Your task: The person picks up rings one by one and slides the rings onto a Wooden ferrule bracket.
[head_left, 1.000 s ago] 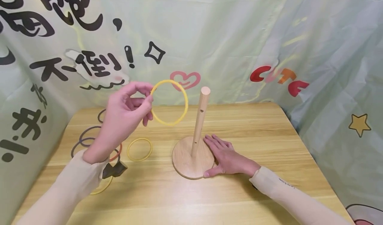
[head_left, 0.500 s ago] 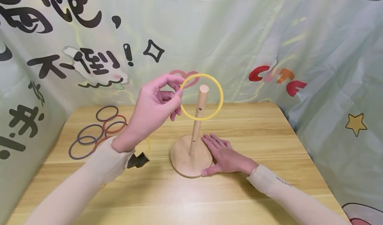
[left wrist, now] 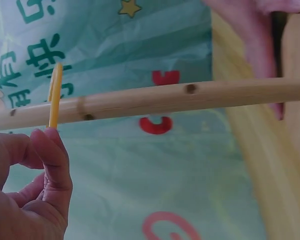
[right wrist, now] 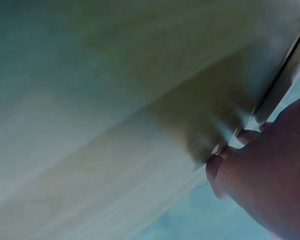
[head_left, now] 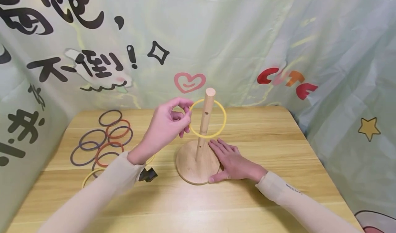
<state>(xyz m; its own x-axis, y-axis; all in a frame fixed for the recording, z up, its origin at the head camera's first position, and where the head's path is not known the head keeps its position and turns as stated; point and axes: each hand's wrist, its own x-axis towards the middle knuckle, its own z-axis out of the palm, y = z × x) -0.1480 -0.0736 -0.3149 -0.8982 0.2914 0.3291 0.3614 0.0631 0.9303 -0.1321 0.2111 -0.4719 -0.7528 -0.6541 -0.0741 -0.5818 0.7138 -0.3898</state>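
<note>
My left hand (head_left: pixel 168 124) pinches a yellow ring (head_left: pixel 225 120) by its left edge. The ring encircles the upper part of a wooden post (head_left: pixel 205 123), passing behind it at the top and in front of it at the bottom. In the left wrist view the yellow ring (left wrist: pixel 55 102) crosses in front of the post (left wrist: pixel 140 100), near the fingertips. The post rises from a round wooden base (head_left: pixel 188 162). My right hand (head_left: pixel 236 162) rests flat at the base's right edge, fingers spread and thumb at the front. In the right wrist view the right hand (right wrist: pixel 265 170) appears dim.
Several rings lie overlapping on the left of the wooden table (head_left: pixel 263 209): dark ones such as a purple ring (head_left: pixel 72 157), red ones such as a red ring (head_left: pixel 129 126), and a yellow ring (head_left: pixel 85 179) partly under the left sleeve. Printed cloth (head_left: pixel 235 36) hangs behind.
My left hand has carried the yellow ring rightward to the post, then lowered it so that the ring surrounds the post. The right hand has stayed at the base.
</note>
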